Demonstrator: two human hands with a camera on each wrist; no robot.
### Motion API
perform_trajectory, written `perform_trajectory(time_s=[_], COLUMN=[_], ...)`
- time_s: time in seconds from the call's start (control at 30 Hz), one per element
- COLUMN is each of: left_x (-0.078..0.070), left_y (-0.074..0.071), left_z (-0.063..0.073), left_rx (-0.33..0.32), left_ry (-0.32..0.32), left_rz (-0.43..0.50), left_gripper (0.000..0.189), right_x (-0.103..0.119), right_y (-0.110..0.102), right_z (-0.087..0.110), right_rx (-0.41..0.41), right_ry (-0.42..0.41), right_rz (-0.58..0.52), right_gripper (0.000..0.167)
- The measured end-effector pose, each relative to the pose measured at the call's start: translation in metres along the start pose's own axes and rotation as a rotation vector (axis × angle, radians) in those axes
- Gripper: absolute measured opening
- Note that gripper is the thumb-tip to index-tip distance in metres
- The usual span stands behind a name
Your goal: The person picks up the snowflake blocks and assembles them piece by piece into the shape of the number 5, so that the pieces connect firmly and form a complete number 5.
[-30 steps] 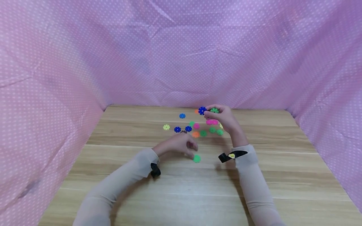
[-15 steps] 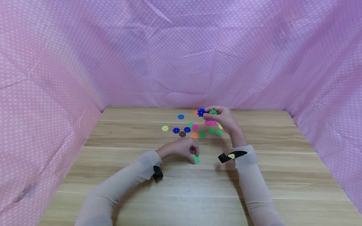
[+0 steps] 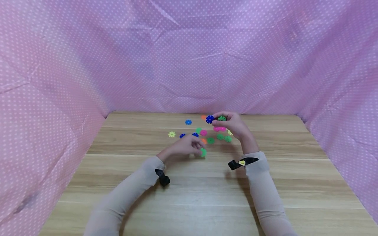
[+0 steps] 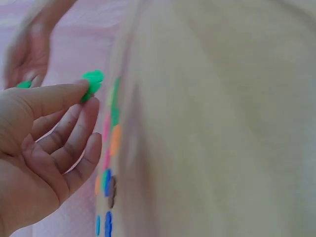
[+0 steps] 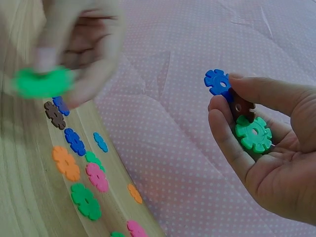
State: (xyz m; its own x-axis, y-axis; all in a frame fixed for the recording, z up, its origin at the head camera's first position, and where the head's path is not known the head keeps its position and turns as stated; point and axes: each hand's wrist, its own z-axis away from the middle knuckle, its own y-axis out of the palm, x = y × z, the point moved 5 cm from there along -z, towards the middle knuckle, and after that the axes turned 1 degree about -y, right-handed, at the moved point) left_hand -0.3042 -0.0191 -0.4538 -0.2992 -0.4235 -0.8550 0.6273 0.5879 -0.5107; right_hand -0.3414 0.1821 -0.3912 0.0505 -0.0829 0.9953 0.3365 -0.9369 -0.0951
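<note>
My left hand (image 3: 184,146) pinches a bright green notched plastic disc (image 4: 92,84) between thumb and fingertips, above the near side of the scattered discs. Up at the far side, my right hand (image 3: 231,124) holds a small chain of notched discs: a dark blue disc (image 5: 216,82), a brown disc (image 5: 243,106) in the middle and a green disc (image 5: 253,134) nearest the palm. The thumb and fingers grip the chain around the blue and brown pieces. In the right wrist view the left hand and its disc are blurred.
Loose notched discs lie on the wooden table (image 3: 189,196), among them a yellow disc (image 3: 172,134), a light blue disc (image 3: 188,122), an orange disc (image 5: 65,163), a pink disc (image 5: 97,177) and several green ones. A pink dotted cloth (image 3: 189,65) surrounds the table's back and sides.
The left hand has taken hold of the bright green disc, lifted it from the table and carried it away from me, toward the other discs. My right hand stays nearly in place.
</note>
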Motion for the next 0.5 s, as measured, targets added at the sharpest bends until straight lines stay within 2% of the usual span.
perform_trajectory(time_s=[0.23,0.4,0.5], left_x=[-0.007,-0.014,-0.019], left_y=[-0.046,-0.063,-0.069], left_z=[0.0,0.0,0.0], left_rx=[-0.305,-0.443,-0.499], left_ry=[0.038,0.037,0.068], left_rz=[0.073,0.181,0.232], left_gripper=[0.022,0.022,0.02], right_x=[0.0,0.003,0.004], right_y=[0.0,0.001,0.002], right_z=[-0.002,-0.001,-0.001], right_rx=[0.012,0.002,-0.002], right_ry=[0.007,0.012,0.006], right_rz=[-0.002,0.001,0.005], right_gripper=[0.016,0.019,0.019])
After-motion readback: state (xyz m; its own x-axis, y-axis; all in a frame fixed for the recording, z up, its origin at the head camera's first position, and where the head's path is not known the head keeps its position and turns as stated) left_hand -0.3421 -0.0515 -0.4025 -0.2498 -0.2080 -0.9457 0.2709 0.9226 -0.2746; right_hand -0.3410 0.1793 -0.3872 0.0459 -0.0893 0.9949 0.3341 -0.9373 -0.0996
